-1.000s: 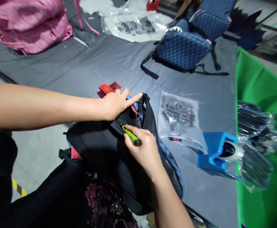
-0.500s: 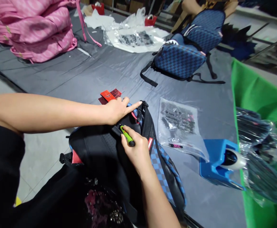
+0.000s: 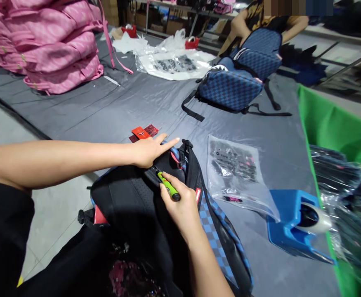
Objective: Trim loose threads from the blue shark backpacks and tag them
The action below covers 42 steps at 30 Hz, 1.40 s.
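A black backpack [image 3: 124, 194] with blue checkered sides leans against my body at the table edge. My left hand [image 3: 151, 150] rests across its top, fingers stretched out and apart; the thumb is hidden. Gripped in my right hand [image 3: 180, 198] is a green-and-black handled screwdriver-like tool [image 3: 168, 185]. Its thin shaft points at the backpack's top beneath my left hand, where the tip is hidden. Red tags [image 3: 140, 133] lie just beyond my left hand. A black strap with a buckle [image 3: 187, 144] stands up beside my left fingertips.
Right of the backpack lie a clear plastic bag [image 3: 232, 165] and a blue tape dispenser [image 3: 287, 218]. Pink backpacks [image 3: 59, 53] are stacked far left. Across the table [image 3: 155, 103], another person's hands handle a blue checkered backpack [image 3: 230, 88]. Wrapped items lie on green cloth [image 3: 316, 119] at right.
The view has tilted up slightly, so things sit lower. My right hand and the tool have drawn back a little, exposing more of the thin shaft. My left hand stays on the backpack.
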### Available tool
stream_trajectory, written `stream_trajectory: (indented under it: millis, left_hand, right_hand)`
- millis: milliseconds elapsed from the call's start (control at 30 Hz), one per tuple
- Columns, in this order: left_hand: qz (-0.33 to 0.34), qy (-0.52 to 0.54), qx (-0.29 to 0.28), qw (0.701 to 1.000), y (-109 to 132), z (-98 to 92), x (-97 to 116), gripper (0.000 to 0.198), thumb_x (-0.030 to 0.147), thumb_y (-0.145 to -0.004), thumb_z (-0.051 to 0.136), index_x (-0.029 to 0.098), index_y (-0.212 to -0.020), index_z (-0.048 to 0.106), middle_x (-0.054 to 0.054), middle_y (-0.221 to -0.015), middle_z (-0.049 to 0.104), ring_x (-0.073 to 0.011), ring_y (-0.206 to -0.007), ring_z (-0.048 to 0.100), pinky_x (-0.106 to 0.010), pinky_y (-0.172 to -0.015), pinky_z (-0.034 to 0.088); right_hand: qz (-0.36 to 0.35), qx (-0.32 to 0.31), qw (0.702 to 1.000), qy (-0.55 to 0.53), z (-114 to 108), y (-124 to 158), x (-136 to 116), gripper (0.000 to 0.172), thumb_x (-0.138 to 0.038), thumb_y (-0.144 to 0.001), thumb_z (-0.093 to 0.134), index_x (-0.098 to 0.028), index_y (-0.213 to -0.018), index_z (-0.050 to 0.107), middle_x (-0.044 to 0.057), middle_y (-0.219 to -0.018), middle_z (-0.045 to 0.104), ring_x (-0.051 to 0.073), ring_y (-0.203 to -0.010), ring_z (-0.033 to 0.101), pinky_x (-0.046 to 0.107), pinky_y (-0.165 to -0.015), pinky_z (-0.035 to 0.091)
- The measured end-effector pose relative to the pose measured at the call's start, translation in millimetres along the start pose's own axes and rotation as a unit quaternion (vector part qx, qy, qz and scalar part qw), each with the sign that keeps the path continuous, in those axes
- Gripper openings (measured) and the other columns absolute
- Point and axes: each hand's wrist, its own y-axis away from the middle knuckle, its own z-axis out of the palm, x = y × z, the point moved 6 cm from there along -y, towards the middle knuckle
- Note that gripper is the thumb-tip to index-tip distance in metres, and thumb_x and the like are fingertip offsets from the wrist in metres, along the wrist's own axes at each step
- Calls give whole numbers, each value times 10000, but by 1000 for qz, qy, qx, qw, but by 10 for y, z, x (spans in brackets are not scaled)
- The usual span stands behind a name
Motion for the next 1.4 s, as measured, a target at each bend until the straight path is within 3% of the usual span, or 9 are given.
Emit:
stream_trajectory:
  millis: [133,300,467,833,1067,1200,1400]
  left_hand:
    - [-14,36,-30,999,11,27,-60,1158,44,-745,612,284,-1574,-159,-210,-1661,-45,-301,-1350,498,-311,-955,509]
    - [-14,18,-23,999,-41,74,-62,1102,29,-770,598,243,-1588,-109,-242,-1647,61,-301,-1319,535,-331,-996,495]
    - [-9,21,-15,1000,-60,83,-42,1045,46,-799,592,236,-1596,-57,-243,-1637,108,-296,-1270,572,-340,-976,511]
    - [-8,11,-21,1000,-98,110,-81,1065,67,-782,593,270,-1594,-66,-217,-1645,96,-295,-1246,584,-336,-928,520]
    - [-8,-2,-26,1000,-121,108,-62,1054,90,-791,592,265,-1596,-66,-225,-1637,109,-284,-1176,621,-332,-887,529]
    - [-17,-1,-32,999,-129,115,-70,1051,114,-800,594,283,-1593,-73,-214,-1638,110,-270,-1132,641,-334,-877,533]
    - [-11,-1,-35,999,-108,98,-69,1049,86,-788,580,263,-1596,-65,-222,-1637,112,-281,-1151,632,-349,-920,518]
  right_hand:
    - [19,-8,1000,-22,59,-91,-31,289,-260,-877,601,-210,-1135,721,59,-1111,761,227,-956,738,356,-899,581]
    - [41,-16,999,-7,177,-187,-42,276,-276,-874,603,-216,-1112,731,60,-1035,775,235,-904,741,357,-846,579]
    - [33,13,999,18,147,-167,-56,254,-246,-860,614,-212,-1079,738,53,-1039,775,232,-904,737,372,-866,559]
    - [54,43,996,64,132,-188,-87,187,-282,-860,666,-217,-1007,760,51,-963,787,233,-856,740,370,-852,538]
    - [81,33,996,32,110,-185,-47,208,-301,-863,655,-229,-1023,766,44,-993,786,220,-863,740,361,-876,542]
    - [117,-10,992,-41,139,-195,-20,238,-285,-872,625,-222,-1058,759,31,-1023,782,201,-894,739,329,-894,555]
    - [142,-48,987,-54,82,-205,-15,259,-232,-842,612,-235,-1060,752,21,-1068,772,206,-952,734,334,-917,563]
